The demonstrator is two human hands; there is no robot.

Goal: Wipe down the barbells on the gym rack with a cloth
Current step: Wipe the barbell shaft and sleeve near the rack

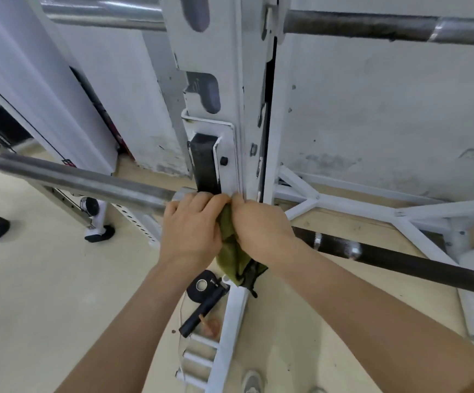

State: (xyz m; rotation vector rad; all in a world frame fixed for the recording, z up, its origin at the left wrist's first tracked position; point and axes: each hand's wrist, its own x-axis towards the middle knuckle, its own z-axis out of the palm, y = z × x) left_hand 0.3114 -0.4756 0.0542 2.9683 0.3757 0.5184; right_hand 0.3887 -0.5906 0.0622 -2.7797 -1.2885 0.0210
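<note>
cloth (231, 255), green, gripped by left hand (190, 231) and right hand (261, 225), at barbell (82, 180) by white rack (230, 66)

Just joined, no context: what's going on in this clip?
A person is wiping the lower barbell right where it meets the white rack upright. The left hand and right hand sit side by side on the bar, fingers curled round a green cloth whose loose end hangs below. A second barbell rests higher on the rack, with no hand on it.
</note>
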